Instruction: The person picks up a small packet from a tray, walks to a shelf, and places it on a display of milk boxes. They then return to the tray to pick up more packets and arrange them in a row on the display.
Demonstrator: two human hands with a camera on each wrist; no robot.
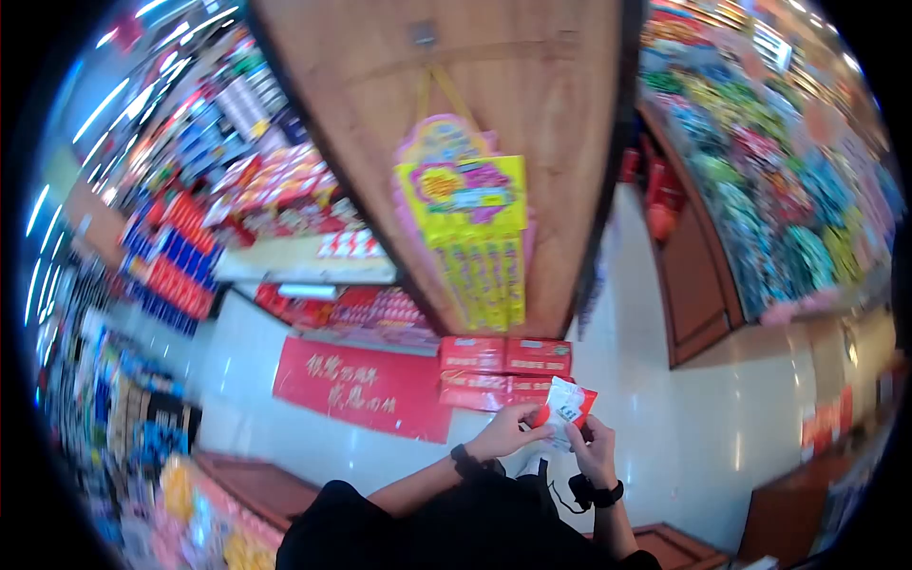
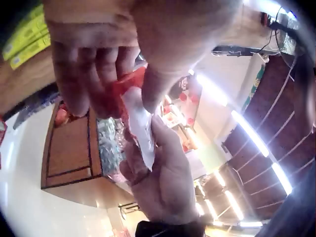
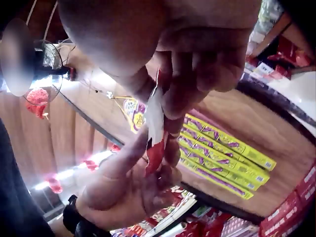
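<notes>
A small red and white packet is held up in front of the body, between both hands. My left hand pinches its left side with thumb and fingers, while my right hand grips the right side. In the left wrist view the packet appears nearly edge-on, the left thumb pressing its pale face and the right hand holding the other end. The right wrist view shows the packet as a thin strip, with the left hand below it.
A wooden pillar rises ahead, hung with a yellow and pink display. Red boxes are stacked at its foot beside a red floor mat. Shelves of goods stand left; a wooden bin of wrapped packs stands right.
</notes>
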